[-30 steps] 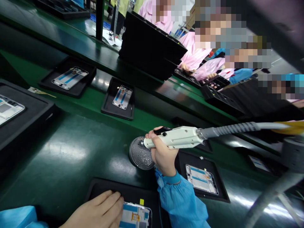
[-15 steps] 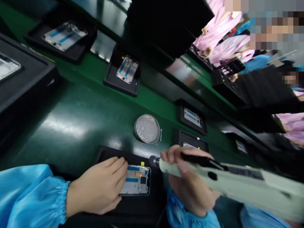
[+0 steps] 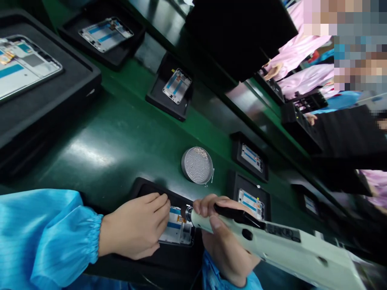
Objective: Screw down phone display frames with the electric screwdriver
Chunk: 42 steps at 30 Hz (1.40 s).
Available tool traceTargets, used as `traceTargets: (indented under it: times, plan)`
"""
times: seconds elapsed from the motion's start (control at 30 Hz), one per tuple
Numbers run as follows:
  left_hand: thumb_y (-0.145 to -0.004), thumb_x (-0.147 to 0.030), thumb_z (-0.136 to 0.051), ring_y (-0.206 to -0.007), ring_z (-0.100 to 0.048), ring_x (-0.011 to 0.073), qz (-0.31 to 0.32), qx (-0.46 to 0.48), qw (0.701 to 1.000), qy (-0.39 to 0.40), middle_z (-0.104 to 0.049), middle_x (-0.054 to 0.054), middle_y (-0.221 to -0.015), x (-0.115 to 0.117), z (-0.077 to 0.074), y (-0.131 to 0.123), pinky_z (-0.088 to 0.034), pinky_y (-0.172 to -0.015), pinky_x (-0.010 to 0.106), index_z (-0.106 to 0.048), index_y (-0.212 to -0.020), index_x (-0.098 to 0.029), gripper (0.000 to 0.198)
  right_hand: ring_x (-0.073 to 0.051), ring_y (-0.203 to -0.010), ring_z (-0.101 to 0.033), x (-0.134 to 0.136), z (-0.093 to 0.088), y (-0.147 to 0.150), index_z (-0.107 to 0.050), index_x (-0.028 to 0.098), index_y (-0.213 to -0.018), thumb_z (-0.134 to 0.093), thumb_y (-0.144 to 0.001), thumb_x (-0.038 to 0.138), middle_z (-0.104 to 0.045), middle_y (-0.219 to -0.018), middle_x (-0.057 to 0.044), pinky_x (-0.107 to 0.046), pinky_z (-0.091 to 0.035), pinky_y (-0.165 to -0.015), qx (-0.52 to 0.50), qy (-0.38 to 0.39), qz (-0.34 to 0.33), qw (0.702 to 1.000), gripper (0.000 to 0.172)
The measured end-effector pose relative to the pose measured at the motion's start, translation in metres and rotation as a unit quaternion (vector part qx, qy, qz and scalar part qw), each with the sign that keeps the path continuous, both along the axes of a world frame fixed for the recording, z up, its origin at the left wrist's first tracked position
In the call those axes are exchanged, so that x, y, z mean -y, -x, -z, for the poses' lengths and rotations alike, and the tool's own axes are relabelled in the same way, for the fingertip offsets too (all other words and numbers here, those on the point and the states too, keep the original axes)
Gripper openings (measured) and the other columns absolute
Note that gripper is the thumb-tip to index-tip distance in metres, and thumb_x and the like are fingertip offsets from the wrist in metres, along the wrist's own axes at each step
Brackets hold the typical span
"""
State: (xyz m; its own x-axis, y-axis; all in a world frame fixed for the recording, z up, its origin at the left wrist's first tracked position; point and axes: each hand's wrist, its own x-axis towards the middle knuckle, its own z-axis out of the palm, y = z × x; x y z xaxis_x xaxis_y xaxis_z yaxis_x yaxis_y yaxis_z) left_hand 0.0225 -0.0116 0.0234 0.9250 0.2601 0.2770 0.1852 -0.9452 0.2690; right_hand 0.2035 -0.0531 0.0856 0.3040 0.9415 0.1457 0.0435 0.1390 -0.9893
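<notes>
In the head view, my right hand (image 3: pixel 225 237) is wrapped round a pale green electric screwdriver (image 3: pixel 281 245) with a black lever along its top. The tool's metal nose is over the upper right part of a phone frame (image 3: pixel 173 233); its tip against the frame is hard to make out. My left hand (image 3: pixel 137 227) grips the frame's left end, fingers together on top and thumb by the lower edge, hiding that end. Silvery metal with blue strips and an orange flex cable shows on the frame. It lies in a black tray (image 3: pixel 142 186).
A round dish (image 3: pixel 197 165) of small screws stands beyond the tray. More black trays with phone frames line the green bench, including a raised tray (image 3: pixel 75 76) at left and another tray (image 3: pixel 267 195) near the screwdriver. People in pink sit across the line.
The screwdriver's nose has moved left, from beside the frame to over its upper right corner. My left hand keeps its hold on the frame. The whole view has shifted slightly.
</notes>
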Motion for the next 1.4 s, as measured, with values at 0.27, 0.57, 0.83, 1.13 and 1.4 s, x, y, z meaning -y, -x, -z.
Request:
traceTargets:
  times: [0.27, 0.57, 0.83, 1.13, 1.4]
  plan:
    - [-0.09, -0.048, -0.058, -0.115, -0.058, 0.0356, 0.003, 0.005, 1.0, -0.003, -0.066, 0.021, -0.123, 0.0, -0.002, 0.0, -0.042, -0.101, 0.044, -0.067, -0.117, -0.001, 0.055, -0.016, -0.069, -0.056, -0.001, 0.002, -0.001, -0.07, 0.029, -0.099, -0.067, -0.084, 0.018, -0.056, -0.073, 0.0, -0.035, -0.052, -0.061, -0.009, -0.001, 0.005, 1.0, 0.019]
    - [-0.089, -0.047, -0.057, -0.112, -0.06, 0.0345, 0.0, 0.01, 1.0, -0.011, -0.067, 0.02, -0.12, 0.0, -0.001, -0.001, -0.045, -0.098, 0.043, -0.069, -0.113, -0.004, 0.051, -0.015, -0.071, -0.056, -0.002, 0.003, -0.001, -0.069, 0.025, -0.102, -0.065, -0.085, 0.014, -0.058, -0.076, 0.001, -0.034, -0.051, -0.062, -0.017, -0.011, -0.019, 1.0, 0.02]
    - [-0.089, -0.047, -0.057, -0.113, -0.06, 0.0344, -0.003, 0.016, 1.0, -0.01, -0.068, 0.02, -0.12, 0.0, 0.0, -0.002, -0.045, -0.099, 0.043, -0.07, -0.112, -0.005, 0.049, -0.014, -0.071, -0.058, -0.002, 0.004, 0.001, -0.068, 0.022, -0.096, -0.064, -0.082, 0.01, -0.058, -0.074, 0.001, -0.033, -0.052, -0.064, -0.017, -0.015, -0.028, 0.999, 0.019]
    - [-0.088, -0.045, -0.059, -0.11, -0.061, 0.0346, -0.001, 0.02, 1.0, -0.011, -0.069, 0.02, -0.116, -0.001, -0.002, -0.003, -0.046, -0.096, 0.043, -0.072, -0.106, -0.005, 0.046, -0.014, -0.07, -0.057, -0.003, 0.006, -0.001, -0.069, 0.022, -0.093, -0.065, -0.081, 0.01, -0.057, -0.073, 0.001, -0.033, -0.052, -0.063, -0.014, -0.014, -0.028, 0.999, 0.017]
    - [-0.086, -0.06, -0.064, -0.11, -0.061, 0.0338, 0.003, -0.003, 1.0, -0.009, -0.07, 0.018, -0.113, -0.004, -0.006, -0.003, -0.048, -0.095, 0.042, -0.072, -0.102, -0.007, 0.056, -0.013, -0.07, -0.057, -0.003, 0.009, 0.0, -0.069, 0.022, -0.095, -0.066, -0.081, 0.011, -0.059, -0.073, 0.002, -0.031, -0.05, -0.062, -0.03, -0.013, -0.027, 0.999, 0.018]
